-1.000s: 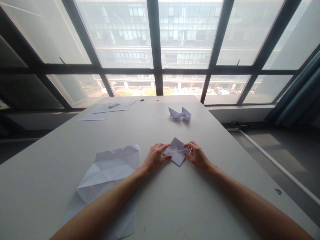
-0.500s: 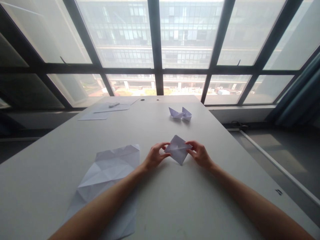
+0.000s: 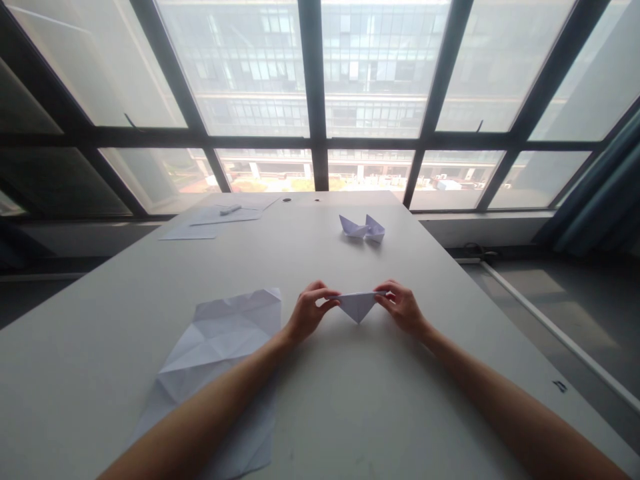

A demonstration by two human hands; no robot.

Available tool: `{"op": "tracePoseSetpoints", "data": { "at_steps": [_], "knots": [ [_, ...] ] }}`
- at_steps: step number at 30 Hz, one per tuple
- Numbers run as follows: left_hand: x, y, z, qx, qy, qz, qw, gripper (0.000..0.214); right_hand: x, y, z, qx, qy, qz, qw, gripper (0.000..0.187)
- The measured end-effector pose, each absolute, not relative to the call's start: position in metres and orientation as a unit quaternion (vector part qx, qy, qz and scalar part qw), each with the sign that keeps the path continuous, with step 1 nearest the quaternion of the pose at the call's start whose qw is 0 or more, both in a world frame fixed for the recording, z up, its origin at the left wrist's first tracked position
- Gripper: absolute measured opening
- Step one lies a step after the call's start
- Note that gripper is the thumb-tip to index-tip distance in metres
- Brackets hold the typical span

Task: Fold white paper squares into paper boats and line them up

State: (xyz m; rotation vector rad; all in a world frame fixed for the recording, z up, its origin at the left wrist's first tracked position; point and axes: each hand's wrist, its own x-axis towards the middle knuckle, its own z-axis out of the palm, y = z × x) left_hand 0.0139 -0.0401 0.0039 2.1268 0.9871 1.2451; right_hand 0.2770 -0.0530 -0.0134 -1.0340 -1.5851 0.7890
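A small piece of folded paper is held between my two hands, just over the white table. It shows as a triangle, with a straight edge on top and one corner pointing down toward me. My left hand pinches its left corner between thumb and fingers. At the right corner, my right hand pinches it the same way. Under and beside my left forearm lies a creased sheet of paper, partly hidden by the arm.
Beyond my hands stands a folded paper boat shape with two raised points. Several flat sheets lie at the table's far left, with a small white object on them. Large windows rise behind the table; a curtain hangs at right.
The folded paper was an opened-out diamond; now its upper half has come down and it shows as a flat triangle. Both hands keep hold of its side corners.
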Motion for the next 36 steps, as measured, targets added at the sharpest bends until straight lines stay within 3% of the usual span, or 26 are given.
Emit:
{"op": "tracePoseSetpoints", "data": {
  "at_steps": [11, 18, 23, 31, 36],
  "knots": [
    [0.016, -0.044, 0.004, 0.775, 0.367, 0.501, 0.114, 0.014, 0.269, -0.068, -0.001, -0.404, -0.707, 0.207, 0.542, 0.012],
    [0.015, -0.045, 0.008, 0.852, 0.388, 0.350, 0.036, 0.016, 0.274, -0.068, 0.004, -0.441, -0.827, 0.032, 0.348, 0.025],
    [0.017, -0.049, 0.010, 0.900, 0.351, 0.252, 0.058, 0.011, 0.272, -0.070, 0.004, -0.442, -0.865, 0.004, 0.237, 0.041],
    [0.018, -0.050, 0.005, 0.932, 0.312, 0.151, 0.105, 0.056, 0.259, -0.083, 0.015, -0.452, -0.869, -0.001, 0.201, 0.021],
    [0.017, -0.047, -0.002, 0.942, 0.300, 0.110, 0.103, 0.061, 0.247, -0.090, 0.008, -0.473, -0.857, 0.015, 0.204, 0.036]
  ]
}}
